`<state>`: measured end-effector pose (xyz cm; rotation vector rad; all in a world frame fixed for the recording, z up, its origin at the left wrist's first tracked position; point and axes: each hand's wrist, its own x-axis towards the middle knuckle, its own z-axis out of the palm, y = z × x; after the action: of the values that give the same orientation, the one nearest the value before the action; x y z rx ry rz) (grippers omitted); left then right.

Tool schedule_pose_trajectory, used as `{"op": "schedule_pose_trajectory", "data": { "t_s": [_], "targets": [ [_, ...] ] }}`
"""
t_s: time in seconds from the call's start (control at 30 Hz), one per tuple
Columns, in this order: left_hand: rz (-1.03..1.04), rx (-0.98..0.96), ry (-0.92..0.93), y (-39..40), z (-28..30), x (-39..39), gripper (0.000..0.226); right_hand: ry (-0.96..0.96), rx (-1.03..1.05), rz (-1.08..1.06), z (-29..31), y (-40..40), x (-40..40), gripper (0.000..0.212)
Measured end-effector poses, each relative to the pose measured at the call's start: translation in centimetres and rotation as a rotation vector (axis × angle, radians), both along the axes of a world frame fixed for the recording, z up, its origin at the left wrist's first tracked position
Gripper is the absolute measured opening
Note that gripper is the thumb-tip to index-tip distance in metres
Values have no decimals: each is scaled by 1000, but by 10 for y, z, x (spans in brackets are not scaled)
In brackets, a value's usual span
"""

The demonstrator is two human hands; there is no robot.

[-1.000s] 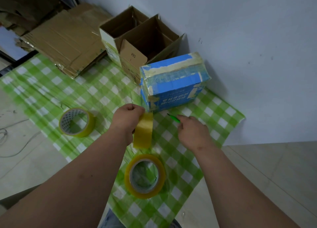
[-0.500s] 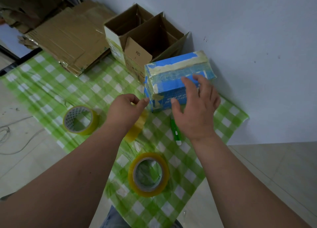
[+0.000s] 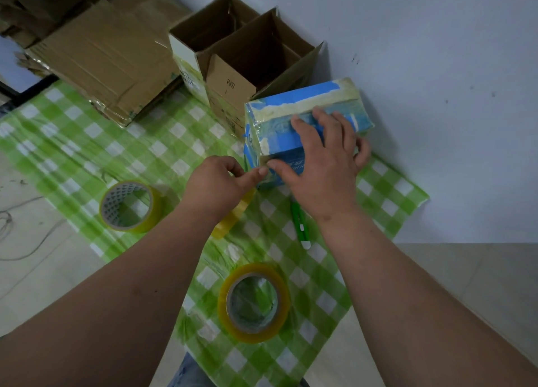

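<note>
The blue box [image 3: 276, 124], banded with yellowish tape, sits on a green checked cloth [image 3: 87, 147] close to the wall [image 3: 436, 66], just in front of two open cartons [image 3: 233, 86]. The right hand [image 3: 323, 165] lies over its near top edge, fingers spread fairly straight across the top and thumb laid on the near face. The left hand [image 3: 215, 182] is at the box's near left corner with fingers curled, pinching a strip of yellow tape [image 3: 233, 217] that hangs below it; its thumb tip meets the right thumb. The hands are thus close together at that corner.

A green pen-like tool [image 3: 298, 220] lies on the cloth under the right wrist. One tape roll [image 3: 281, 308] lies nearer the person, between the forearms; another roll [image 3: 154, 206] lies to the left. Flattened cardboard [image 3: 102, 57] is stacked at the cloth's far left.
</note>
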<state>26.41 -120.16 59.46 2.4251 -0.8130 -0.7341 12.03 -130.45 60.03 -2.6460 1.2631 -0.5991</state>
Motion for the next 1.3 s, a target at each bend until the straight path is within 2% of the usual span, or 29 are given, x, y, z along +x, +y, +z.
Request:
{"op": "schedule_pose_trajectory", "data": {
  "t_s": [0.27,0.5,0.8,0.87,1.0,1.17,1.3],
  "targets": [
    [-52,14,-53,-10,-2,1,54,-38,-10,20,-7,-4,-4,66],
    [-63,61,-73,-13,1,2,53,-56,-2,19,-8,-4,-11,54],
    [-132,85,-92,-15,14,6,41,-53,62,25,8,-2,-12,42],
    [-165,77,-88,-15,18,7,37,-51,76,6,15,-3,-9,49],
    [-237,67,-48,-12,19,5,33,58,94,-20,17,1,2,78],
    [-203,51,-44,-4,16,-1,48,52,34,-20,10,2,1,69],
    [-174,51,-116,-9,21,0,58,64,-7,-9,10,0,-2,59]
  ]
}}
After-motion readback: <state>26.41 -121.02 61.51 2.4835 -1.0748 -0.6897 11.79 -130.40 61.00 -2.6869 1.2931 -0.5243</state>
